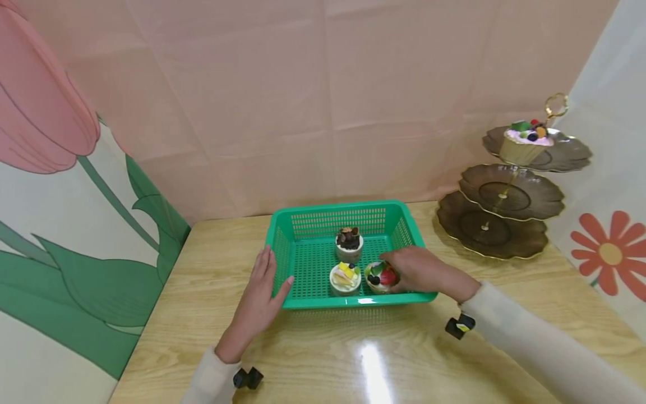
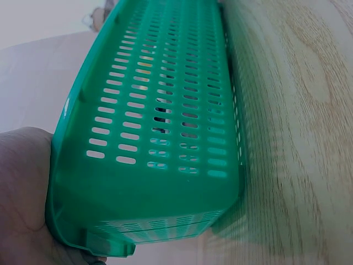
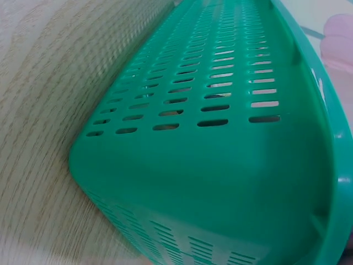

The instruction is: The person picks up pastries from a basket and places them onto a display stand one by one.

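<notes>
A pale sleeve (image 1: 540, 336) ends at the right hand (image 1: 418, 270), pinching a fruit cupcake (image 1: 375, 279) at the near right of the basket (image 1: 313, 303), beside two other cupcakes (image 1: 345, 285). The left hand (image 1: 257, 298), straight-fingered, touches the basket's left side; a tiered stand (image 1: 537, 203) is right of the basket.

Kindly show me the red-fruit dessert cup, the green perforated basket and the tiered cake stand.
Red-fruit dessert cup (image 1: 386, 276): head view, on its red fruit.
Green perforated basket (image 1: 313, 259): head view, on its bare floor.
Tiered cake stand (image 1: 532, 196): head view, on its middle plate.
</notes>
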Tool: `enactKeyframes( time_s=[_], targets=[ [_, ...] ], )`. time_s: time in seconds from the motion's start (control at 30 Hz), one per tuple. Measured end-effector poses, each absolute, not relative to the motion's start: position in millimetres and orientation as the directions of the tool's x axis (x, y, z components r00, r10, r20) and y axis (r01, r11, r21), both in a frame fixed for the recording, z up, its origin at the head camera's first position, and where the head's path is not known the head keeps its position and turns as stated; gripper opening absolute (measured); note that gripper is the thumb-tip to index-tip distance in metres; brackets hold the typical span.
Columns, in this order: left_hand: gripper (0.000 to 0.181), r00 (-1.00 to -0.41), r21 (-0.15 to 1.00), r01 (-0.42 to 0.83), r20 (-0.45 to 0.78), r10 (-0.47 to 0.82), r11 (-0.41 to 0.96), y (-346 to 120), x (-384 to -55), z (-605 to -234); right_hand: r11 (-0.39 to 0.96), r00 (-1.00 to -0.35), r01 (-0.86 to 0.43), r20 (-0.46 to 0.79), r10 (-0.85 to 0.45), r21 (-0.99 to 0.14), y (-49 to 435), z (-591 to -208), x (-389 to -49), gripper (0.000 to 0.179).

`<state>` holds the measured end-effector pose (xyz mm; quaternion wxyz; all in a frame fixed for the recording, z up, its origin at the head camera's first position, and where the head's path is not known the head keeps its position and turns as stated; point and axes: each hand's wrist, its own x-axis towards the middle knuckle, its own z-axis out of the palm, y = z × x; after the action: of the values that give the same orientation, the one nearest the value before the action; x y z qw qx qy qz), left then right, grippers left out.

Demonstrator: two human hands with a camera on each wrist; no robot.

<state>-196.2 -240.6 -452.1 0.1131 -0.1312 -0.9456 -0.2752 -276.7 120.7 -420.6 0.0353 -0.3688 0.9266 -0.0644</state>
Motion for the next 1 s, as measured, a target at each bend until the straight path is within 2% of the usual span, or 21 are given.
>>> enactKeyframes(
  time_s=[0.13, 0.43, 0.73, 1.0],
  targets=[
    [0.082, -0.940, 0.488, 0.312, 0.286, 0.188, 0.815, -240, -197, -452, 0.714, -0.717, -0.692, -0.016, -0.697, -0.107, 121, -423, -278, 0.060],
    [0.082, -0.941, 0.495, 0.311, 0.283, 0.188, 0.811, -241, -196, -451, 0.747, -0.747, -0.664, -0.025, -0.664, -0.034, 115, -423, -277, 0.046],
    [0.081, -0.939, 0.498, 0.317, 0.286, 0.192, 0.807, -240, -195, -450, 0.762, -0.766, -0.641, 0.006, -0.643, -0.088, 115, -428, -278, 0.038],
    [0.081, -0.942, 0.498, 0.310, 0.277, 0.190, 0.810, -240, -195, -450, 0.760, -0.772, -0.635, 0.066, -0.633, -0.136, 117, -432, -279, 0.042]
  ],
)
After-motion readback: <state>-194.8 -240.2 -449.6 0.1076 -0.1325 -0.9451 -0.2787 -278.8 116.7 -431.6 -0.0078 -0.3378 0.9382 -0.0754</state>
